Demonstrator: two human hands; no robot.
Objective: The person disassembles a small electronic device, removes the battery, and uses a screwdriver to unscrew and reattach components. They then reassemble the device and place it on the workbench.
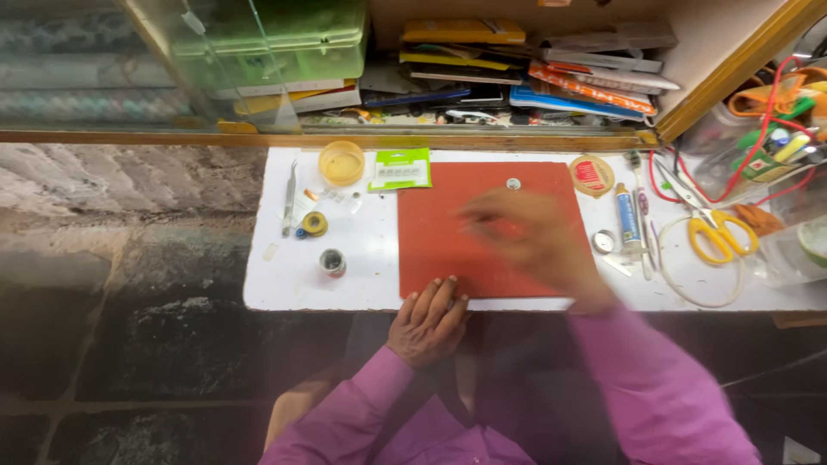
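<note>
We see the red mat lying flat in the middle of the white worktop, a bare working surface with a small round metal piece near its far edge; our left hand rests at its near edge, fingers loosely curled, grasping nothing. Our right hand hovers blurred above the mat; we cannot tell its grip; tube and yellow scissors lie within reach alongside.

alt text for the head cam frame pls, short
A person in purple sleeves sits at a white work board; the left hand rests on the near edge of a red mat while the blurred right hand is over it. Yellow scissors, a glue tube and small tins lie alongside.
</note>
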